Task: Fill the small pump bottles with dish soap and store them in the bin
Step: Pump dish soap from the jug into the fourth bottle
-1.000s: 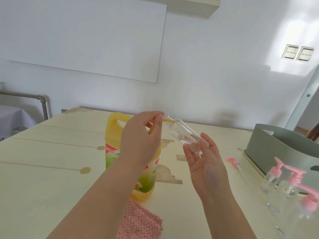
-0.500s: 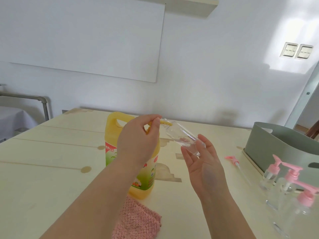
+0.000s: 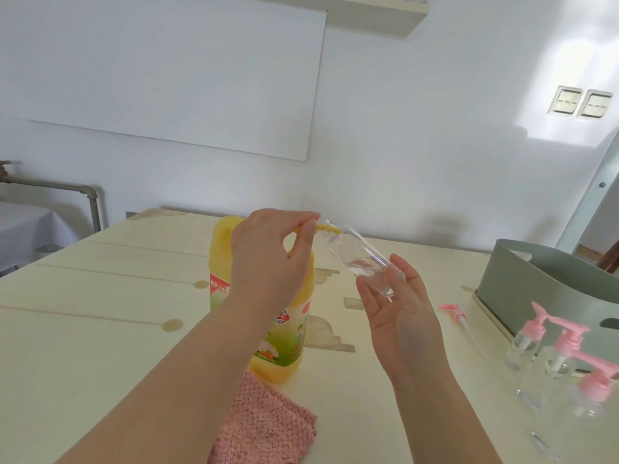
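A yellow dish soap jug (image 3: 284,349) stands mid-table, mostly behind my left forearm. My left hand (image 3: 268,259) curls over its pump head, with the yellow nozzle (image 3: 330,229) sticking out to the right. My right hand (image 3: 398,326) holds a small clear bottle (image 3: 355,259) by its base. The bottle is capless and tilted, its mouth against the nozzle. A little clear liquid lies inside. A loose pink pump top (image 3: 452,311) lies on the table to the right. Three clear bottles with pink pumps (image 3: 562,356) stand in front of the grey-green bin (image 3: 536,289).
A pink cloth (image 3: 264,426) lies at the near side of the jug. The pale wooden table (image 3: 100,329) runs back to a white wall. The bin sits at the table's right edge.
Both hands keep the same pose, with the bottle mouth staying at the nozzle. Only my view has shifted slightly.
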Motion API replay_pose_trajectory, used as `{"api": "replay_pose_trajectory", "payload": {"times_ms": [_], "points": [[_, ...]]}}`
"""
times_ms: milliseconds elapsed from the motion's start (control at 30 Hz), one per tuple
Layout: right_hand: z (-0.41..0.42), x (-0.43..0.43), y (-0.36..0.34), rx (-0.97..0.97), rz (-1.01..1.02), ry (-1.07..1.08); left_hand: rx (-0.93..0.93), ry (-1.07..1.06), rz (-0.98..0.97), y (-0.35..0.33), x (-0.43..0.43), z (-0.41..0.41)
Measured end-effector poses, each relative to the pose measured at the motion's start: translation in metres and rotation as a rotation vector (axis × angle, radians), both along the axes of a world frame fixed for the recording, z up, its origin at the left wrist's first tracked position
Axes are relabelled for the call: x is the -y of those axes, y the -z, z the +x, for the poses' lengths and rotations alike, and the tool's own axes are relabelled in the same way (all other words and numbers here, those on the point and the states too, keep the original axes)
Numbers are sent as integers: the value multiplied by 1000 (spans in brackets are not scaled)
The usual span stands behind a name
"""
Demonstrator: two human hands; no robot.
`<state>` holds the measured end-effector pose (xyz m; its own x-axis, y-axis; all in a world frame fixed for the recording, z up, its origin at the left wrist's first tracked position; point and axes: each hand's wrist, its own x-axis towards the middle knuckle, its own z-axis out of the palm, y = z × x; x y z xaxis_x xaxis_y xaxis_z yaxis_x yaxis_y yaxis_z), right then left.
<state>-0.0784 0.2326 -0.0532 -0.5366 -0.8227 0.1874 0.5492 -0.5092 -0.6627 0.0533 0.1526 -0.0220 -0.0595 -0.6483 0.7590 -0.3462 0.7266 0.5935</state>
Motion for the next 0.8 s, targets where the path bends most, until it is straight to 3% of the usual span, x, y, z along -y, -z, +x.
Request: {"api": "replay_pose_trajectory", "payload": {"times_ms": [367, 800], "points": [[-6, 2, 12, -32, 69, 0, -26, -54, -44, 28, 9, -14], [-4, -4, -3, -88, 110, -7, 94, -9, 39, -3, -5, 2]]}}
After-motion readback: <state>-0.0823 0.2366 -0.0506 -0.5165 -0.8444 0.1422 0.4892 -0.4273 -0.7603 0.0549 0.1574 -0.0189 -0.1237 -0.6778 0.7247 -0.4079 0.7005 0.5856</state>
